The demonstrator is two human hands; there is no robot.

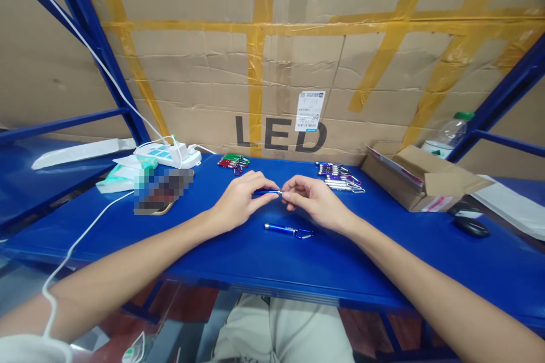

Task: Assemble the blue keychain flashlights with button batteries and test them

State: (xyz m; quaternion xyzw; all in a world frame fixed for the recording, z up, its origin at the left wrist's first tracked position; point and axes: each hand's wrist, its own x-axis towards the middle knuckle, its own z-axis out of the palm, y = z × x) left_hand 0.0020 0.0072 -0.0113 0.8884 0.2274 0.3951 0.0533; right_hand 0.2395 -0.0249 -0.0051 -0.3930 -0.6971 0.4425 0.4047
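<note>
My left hand [240,198] and my right hand [309,199] meet over the middle of the blue table [255,261]. Together they pinch a small blue keychain flashlight [266,192], the left hand on its body and the right hand's fingertips at its silver end. Both hands are closed on it. A second blue keychain flashlight [287,230] with a clip lies on the table just below my hands.
Red and green flashlights [234,162] lie at the back left, purple and silver ones [339,176] at the back right. An open cardboard box [419,184], a black mouse [470,227], a white power strip [168,154] and a plastic bottle [449,133] stand around.
</note>
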